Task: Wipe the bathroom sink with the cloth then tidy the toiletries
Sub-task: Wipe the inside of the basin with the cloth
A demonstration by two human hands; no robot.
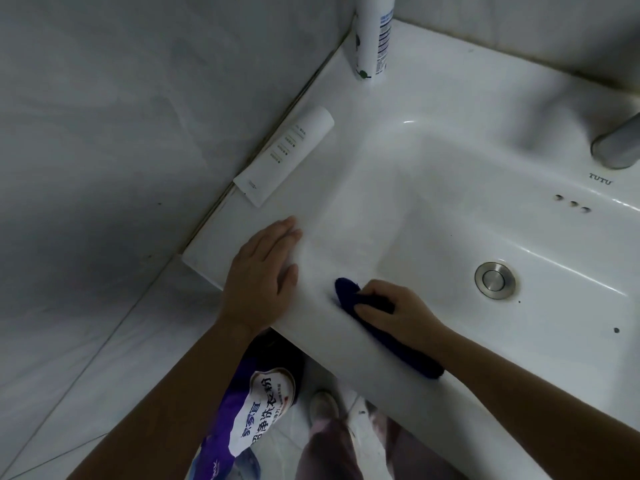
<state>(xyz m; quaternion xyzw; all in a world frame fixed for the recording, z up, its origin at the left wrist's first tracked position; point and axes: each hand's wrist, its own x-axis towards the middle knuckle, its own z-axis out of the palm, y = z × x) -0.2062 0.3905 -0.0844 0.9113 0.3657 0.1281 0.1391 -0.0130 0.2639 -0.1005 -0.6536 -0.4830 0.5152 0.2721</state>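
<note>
Right hand (398,315) grips fuzzy cloth (381,327) — glossy sink (433,188).

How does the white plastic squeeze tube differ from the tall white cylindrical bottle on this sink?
The white plastic squeeze tube lies flat beside the wall; the tall white cylindrical bottle stands upright in the corner. The tube ends in a flat crimp; the bottle is round. The tube's print is faint; the bottle's is blue. Both rest on the ledge of the white ceramic sink.

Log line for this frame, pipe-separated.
phase: wiping sink | right hand: grips dark blue cloth on front basin slope | left hand: flat on front-left rim | white tube lying, bottle upright, untouched
</note>
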